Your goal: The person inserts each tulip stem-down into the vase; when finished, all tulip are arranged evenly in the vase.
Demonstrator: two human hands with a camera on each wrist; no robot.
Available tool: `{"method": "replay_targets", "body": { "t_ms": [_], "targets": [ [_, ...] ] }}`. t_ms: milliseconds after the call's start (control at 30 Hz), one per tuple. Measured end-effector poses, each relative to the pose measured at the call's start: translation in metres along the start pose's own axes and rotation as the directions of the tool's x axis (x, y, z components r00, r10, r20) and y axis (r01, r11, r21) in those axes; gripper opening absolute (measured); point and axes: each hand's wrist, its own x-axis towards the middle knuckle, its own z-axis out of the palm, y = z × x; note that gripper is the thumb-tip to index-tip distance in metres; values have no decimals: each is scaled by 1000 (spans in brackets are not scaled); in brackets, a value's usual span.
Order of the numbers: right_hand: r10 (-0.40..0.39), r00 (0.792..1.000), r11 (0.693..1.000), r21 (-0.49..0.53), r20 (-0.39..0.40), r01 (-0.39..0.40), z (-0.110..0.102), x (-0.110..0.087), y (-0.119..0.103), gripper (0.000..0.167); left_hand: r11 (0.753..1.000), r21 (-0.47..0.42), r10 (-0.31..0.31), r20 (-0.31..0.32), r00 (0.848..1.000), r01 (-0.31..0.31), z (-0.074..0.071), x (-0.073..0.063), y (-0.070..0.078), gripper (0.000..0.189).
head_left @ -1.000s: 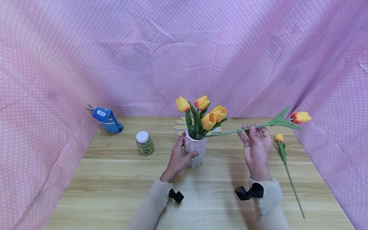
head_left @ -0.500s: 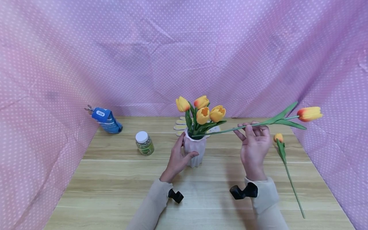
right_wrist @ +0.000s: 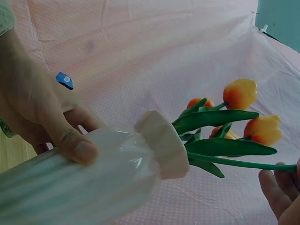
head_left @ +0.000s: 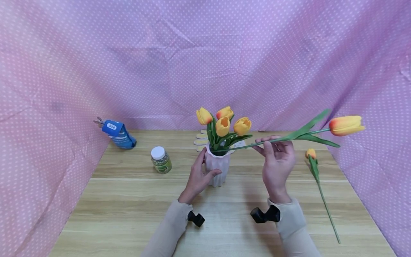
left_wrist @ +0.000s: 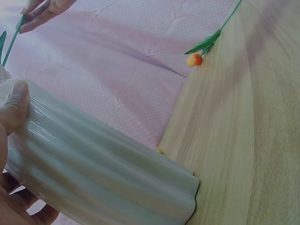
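Observation:
My left hand (head_left: pixel 196 178) grips the left side of a white fluted vase (head_left: pixel 217 171), which stands upright on the table. Several yellow-orange tulips (head_left: pixel 242 126) with green leaves rise from its mouth. To the right of the vase, my right hand (head_left: pixel 278 167) pinches the green stem of another tulip (head_left: pixel 346 125). This tulip lies nearly level, its bloom pointing right and its lower stem end at the vase's mouth; the right wrist view shows the stem (right_wrist: pixel 234 162) reaching the rim. How deep the end sits is hidden.
One more tulip (head_left: pixel 314 169) lies on the wooden table (head_left: pixel 128 214) at the right. A white-lidded jar (head_left: pixel 161 160) and a clipped blue bag (head_left: pixel 118 135) stand at the left. Behind the vase lies a glove (head_left: pixel 201 141). Pink dotted cloth (head_left: pixel 205 64) encloses the table.
My right hand has moved left with the tulip, and its bloom has risen and swung right and nearer. A front tulip in the vase has shifted left. My left hand stays on the vase.

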Motion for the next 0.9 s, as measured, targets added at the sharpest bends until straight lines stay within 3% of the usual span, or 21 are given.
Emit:
{"method": "replay_targets", "body": {
  "t_ms": [333,700,800,900],
  "targets": [
    [13,992,997,-79,126,-3,10,-13,3,16,1000,-17,20,-1,1000,-20,-1,0,0,90],
    [-21,987,993,-110,158,39,18,-18,5,16,1000,-17,-5,-3,1000,5,0,0,2,89],
    [-17,989,987,-154,150,40,19,-20,6,13,1000,-17,-9,-5,1000,9,0,1,1,89],
    [2,989,978,-208,149,29,20,-22,6,21,1000,-18,-5,-7,1000,4,1,1,1,89]
  ]
}}
